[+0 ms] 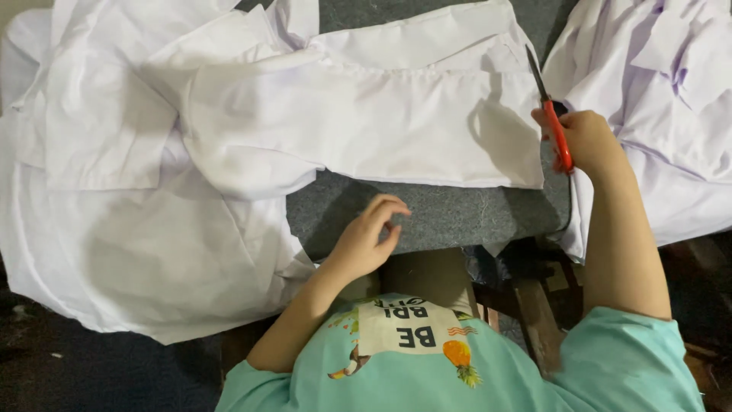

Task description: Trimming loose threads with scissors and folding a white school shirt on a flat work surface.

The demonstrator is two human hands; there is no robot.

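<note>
On the far right of the grey felt-covered table [457, 217], my right hand [585, 141] is closed around the red handles of a pair of scissors [550, 114], the blades pressed together and pointing away from me along the right edge of the white garment piece [396, 130]. My left hand [366, 238] hovers over the bare near strip of the table, fingers loosely curled and spread, pinching nothing and touching no cloth. That is the weak point as I judge it: with no hand pinning the white piece, the blades could push the fabric instead of biting it, so the cut may wander or the edge bunch up. Folds lie doubled under the far edge, and I could snip through a layer I cannot see. More white fabric [663, 84] is heaped just right of the scissors, near enough to get caught in the blades. Another big white sheet [130, 244] hangs off the near left edge and its weight could drag the piece sideways.
</note>
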